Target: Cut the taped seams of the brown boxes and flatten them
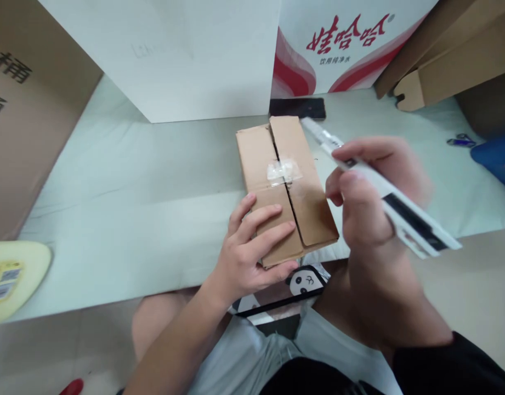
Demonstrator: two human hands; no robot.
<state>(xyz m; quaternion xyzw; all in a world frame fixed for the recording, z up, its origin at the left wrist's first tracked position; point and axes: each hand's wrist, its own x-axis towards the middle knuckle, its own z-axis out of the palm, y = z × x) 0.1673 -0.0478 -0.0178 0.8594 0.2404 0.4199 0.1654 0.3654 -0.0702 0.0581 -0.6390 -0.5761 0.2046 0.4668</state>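
In the middle, the box (305,192) is held at seven o'clock by the left hand (249,248). At three o'clock, the knife (378,184) is gripped by the right hand (365,213). If it slips, the left hand could be cut.

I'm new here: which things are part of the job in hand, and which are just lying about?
In use:
cardboard box, under the left fingers
clear tape across its flaps
white cutter, in the right fingers

Seemingly just lying about:
dark phone
red-and-white carton
large white box
pale yellow object
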